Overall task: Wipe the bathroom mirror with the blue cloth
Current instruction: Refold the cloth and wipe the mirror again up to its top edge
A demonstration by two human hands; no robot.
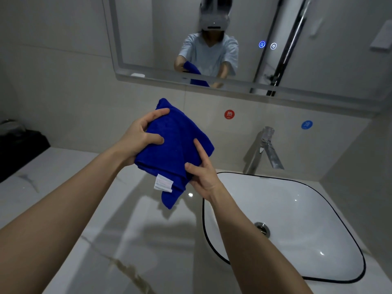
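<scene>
A folded blue cloth (176, 145) with a white label is held in the air above the counter, below the mirror. My left hand (139, 137) grips its left side, thumb on top and fingers curled behind. My right hand (201, 171) holds its lower right edge, with the index finger stretched along the fabric. The bathroom mirror (148, 39) hangs on the wall above and behind the cloth, apart from it. It reflects a person in a light shirt holding the cloth.
A white basin (331, 200) with a black rim sits at the right, a chrome tap (265, 149) behind it. The marble counter (63, 187) spreads left. A dark object (19, 147) stands at the far left. Red and blue stickers mark the wall.
</scene>
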